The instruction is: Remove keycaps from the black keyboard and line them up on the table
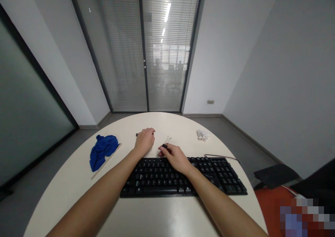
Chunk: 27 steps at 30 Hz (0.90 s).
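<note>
Two hands: right hand [176, 156] gripping binder clip [164, 144], left hand [144, 140] just beside.

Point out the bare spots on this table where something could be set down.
Bare patches on the round white table: the near edge below the black keyboard, and the far right between the crumpled white wrapper and the keyboard. Crowded: around the left hand, right hand and blue cloth.
</note>
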Each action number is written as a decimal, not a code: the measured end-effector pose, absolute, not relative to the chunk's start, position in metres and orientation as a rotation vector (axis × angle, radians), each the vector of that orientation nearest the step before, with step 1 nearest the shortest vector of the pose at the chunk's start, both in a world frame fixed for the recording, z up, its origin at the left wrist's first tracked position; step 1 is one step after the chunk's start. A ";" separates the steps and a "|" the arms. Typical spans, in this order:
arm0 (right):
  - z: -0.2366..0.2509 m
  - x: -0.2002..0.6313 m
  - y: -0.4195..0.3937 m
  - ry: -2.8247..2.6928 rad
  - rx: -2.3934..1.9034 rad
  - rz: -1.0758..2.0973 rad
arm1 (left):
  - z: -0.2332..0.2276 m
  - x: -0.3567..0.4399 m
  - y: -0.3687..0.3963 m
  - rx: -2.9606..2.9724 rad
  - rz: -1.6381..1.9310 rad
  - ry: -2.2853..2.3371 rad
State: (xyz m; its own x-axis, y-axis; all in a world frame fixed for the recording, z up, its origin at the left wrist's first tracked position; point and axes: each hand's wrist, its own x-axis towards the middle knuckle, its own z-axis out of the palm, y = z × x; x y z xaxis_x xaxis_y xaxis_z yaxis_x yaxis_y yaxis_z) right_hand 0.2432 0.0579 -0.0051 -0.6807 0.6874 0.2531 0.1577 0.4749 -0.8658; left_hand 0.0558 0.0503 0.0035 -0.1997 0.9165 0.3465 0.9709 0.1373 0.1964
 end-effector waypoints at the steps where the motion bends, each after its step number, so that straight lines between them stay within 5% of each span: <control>1: -0.005 0.243 0.058 -2.131 -0.693 1.168 | 0.003 0.061 0.044 -1.877 -0.595 -2.307; 7: 0.005 0.250 0.062 -2.129 -0.680 1.153 | -0.004 0.077 0.003 -1.937 -0.562 -2.603; 27: -0.001 0.250 0.068 -2.187 -0.679 1.266 | -0.007 0.060 -0.032 -2.173 -0.724 -2.344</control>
State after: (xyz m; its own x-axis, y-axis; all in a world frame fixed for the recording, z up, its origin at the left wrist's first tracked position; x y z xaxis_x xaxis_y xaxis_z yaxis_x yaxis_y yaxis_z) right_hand 0.2504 0.0675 -0.0012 -0.7397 0.6471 0.1846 0.1619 0.4374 -0.8846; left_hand 0.0604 -0.0318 -0.0070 -0.1155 0.9740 0.1949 0.9143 0.0276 0.4041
